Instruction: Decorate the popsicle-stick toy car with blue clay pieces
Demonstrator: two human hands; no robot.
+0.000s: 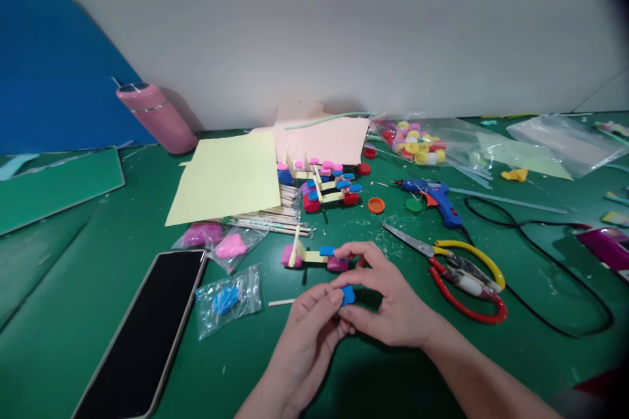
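Low over the green table (236,380), my left hand (309,334) pinches a small flat blue piece of clay (348,295) between thumb and fingers. My right hand (388,294) holds the same piece from the other side, its fingers curled around it. Just beyond my fingers is a small stick car (314,257) with magenta wheels and a blue piece on its right end. My right index finger is close to that end; I cannot tell if it touches. A thin wooden stick (281,303) lies left of my hands. A clear bag (228,301) with blue clay is farther left.
More small stick cars (329,190) stand behind, near wooden sticks under yellow paper (228,177). Open scissors (457,268) and a blue glue gun (432,200) with its cord lie right. A phone (142,334) lies left; a pink bottle (157,118) leans at the back.
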